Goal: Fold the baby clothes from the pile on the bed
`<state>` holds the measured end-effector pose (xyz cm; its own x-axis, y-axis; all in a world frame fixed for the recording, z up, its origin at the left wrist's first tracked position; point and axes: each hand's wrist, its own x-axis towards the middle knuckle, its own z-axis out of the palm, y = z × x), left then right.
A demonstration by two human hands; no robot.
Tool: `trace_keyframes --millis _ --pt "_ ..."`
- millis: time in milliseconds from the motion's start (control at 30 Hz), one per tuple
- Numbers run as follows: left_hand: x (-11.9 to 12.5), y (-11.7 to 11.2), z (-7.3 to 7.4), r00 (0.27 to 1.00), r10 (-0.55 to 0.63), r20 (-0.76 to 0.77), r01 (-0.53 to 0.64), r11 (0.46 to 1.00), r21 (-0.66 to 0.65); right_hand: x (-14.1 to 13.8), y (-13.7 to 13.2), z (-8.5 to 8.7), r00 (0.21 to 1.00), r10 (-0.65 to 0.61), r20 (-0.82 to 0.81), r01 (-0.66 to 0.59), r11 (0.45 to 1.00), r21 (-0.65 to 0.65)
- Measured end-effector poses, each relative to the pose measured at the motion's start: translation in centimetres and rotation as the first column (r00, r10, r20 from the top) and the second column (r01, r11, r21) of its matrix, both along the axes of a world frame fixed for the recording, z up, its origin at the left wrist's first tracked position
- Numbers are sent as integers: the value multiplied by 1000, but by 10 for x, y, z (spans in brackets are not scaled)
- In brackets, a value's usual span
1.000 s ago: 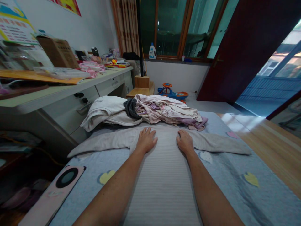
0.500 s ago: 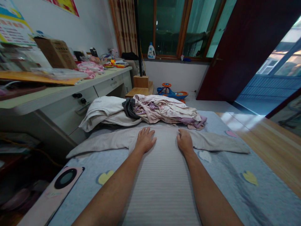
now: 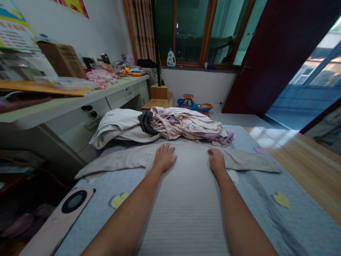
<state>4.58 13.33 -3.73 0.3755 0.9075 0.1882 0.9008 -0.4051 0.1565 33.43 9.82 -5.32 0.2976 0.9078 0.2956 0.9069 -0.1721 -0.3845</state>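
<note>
A pale grey, finely striped long-sleeved shirt (image 3: 190,199) lies spread on the bed, its sleeves stretched out to both sides. My left hand (image 3: 164,159) rests flat on its upper left part, fingers spread and pointing away from me. On the upper right part, near where the sleeve begins, my right hand (image 3: 217,160) touches the fabric with its fingers curled in. Whether cloth is caught between those fingers is hidden. Just beyond the collar lies a heap of clothes, with a white garment (image 3: 119,122) on the left and a pinkish patterned garment (image 3: 186,122) on the right.
A pink phone (image 3: 57,222) lies at the left edge of the blue bed cover (image 3: 255,206). A cluttered desk (image 3: 98,101) stands to the left. Past the bed are a wooden seat (image 3: 157,101), a blue ride-on toy (image 3: 195,105) and a dark open door (image 3: 261,53).
My right hand has slid a little to the right across the shirt, away from the left hand. My left hand and the clothes heap stay in place.
</note>
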Motion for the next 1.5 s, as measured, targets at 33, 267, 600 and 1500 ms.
trace_keyframes --millis 33,267,600,1500 --pt "0 0 0 1000 0 1 0 1000 2 3 -1 1 1000 -14 -6 14 1000 4" --pt "0 1 -1 1000 -7 1 7 1000 14 22 -11 22 972 -230 -42 231 973 26" --pt "1 1 0 1000 -1 0 1 1000 11 24 -23 44 947 -309 86 320 896 -308" --pt "1 1 0 1000 5 29 -5 1000 -7 53 -22 31 999 -25 43 39 938 -344"
